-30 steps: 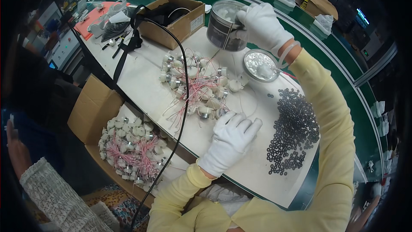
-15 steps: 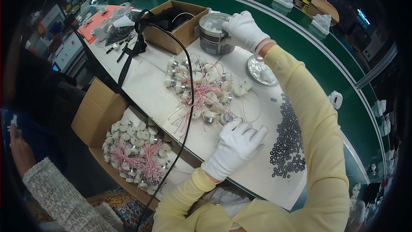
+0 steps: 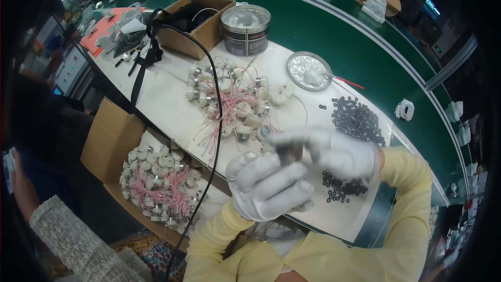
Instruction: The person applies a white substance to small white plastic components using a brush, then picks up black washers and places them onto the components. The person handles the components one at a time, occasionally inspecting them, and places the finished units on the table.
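Note:
My left hand point(image 3: 271, 185), in a white glove, is raised over the front edge of the table with its fingers curled inward. A small dark, blurred thing point(image 3: 290, 151) shows at its fingertips, too smeared to name. Close by on the right, my right hand point(image 3: 339, 155), also white-gloved, is blurred by motion and reaches toward it; its grip cannot be made out. Beyond the hands lies a pile of white round motors point(image 3: 242, 108) with silver rims and pink wires. Many small black rings point(image 3: 357, 119) are spread to the right, partly hidden by my right hand.
An open tin point(image 3: 245, 39) of whitish paste stands at the back beside a cardboard box point(image 3: 193, 44). A silver lid point(image 3: 300, 81) holds more paste. A black cable point(image 3: 218, 120) crosses the table. Another carton point(image 3: 107, 151) of motors sits left, near another person's sleeve point(image 3: 78, 240).
My right hand has left the tin and come back to my left hand. My left hand has risen from the table beside the motors, fingers curling. The whole view has shifted slightly.

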Motion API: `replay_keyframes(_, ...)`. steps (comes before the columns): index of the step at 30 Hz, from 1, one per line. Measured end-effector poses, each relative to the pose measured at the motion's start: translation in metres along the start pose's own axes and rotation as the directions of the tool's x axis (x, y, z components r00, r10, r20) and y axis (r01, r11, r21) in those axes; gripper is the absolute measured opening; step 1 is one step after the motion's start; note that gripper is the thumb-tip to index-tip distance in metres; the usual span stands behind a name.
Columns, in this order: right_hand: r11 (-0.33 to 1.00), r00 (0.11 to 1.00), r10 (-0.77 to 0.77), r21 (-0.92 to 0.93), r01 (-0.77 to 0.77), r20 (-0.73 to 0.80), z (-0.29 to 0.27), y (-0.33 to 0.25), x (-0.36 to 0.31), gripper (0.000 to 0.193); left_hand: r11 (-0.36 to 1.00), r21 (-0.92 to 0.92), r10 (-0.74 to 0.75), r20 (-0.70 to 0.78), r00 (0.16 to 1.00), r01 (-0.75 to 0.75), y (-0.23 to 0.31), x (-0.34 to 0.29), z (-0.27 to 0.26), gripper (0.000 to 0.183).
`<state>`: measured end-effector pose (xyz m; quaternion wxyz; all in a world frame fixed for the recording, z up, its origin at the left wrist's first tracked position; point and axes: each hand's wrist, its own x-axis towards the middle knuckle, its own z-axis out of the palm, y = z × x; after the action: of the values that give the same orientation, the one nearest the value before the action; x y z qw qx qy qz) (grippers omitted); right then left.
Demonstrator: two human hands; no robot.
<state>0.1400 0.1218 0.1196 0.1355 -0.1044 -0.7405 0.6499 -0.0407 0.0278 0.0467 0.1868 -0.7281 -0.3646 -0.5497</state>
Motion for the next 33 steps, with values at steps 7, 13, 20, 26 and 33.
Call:
replay_keyframes(7, 0.824, 0.806, 0.444, 0.532, -0.196, -0.392, 0.041, -0.012, -0.029, 0.037, 0.968, -0.218, -0.109, 0.068, 0.992, 0.121, 0.005, 0.044, 0.015, 0.061)
replay_keyframes(13, 0.787, 0.831, 0.244, 0.603, 0.132, -0.501, 0.035, -0.054, -0.066, 0.067, 0.861, -0.431, -0.262, 0.083, 0.961, 0.272, -0.034, 0.052, 0.045, 0.058)
replay_keyframes(20, 0.756, 0.743, 0.349, 0.640, 0.136, -0.571, 0.052, -0.055, -0.140, 0.064, 0.970, 0.020, -0.229, 0.388, 0.892, 0.241, -0.082, 0.058, 0.066, 0.051)
replay_keyframes(26, 0.819, 0.710, 0.251, 0.535, 0.207, -0.658, 0.063, -0.045, -0.187, 0.065, 0.868, 0.476, -0.471, 0.697, 0.541, 0.142, -0.184, 0.065, 0.050, 0.055)
replay_keyframes(33, 0.862, 0.686, 0.228, 0.471, 0.188, -0.691, 0.053, -0.029, -0.214, 0.057, 0.640, 0.594, -0.760, 0.586, 0.283, 0.487, -0.219, 0.054, 0.051, 0.076)
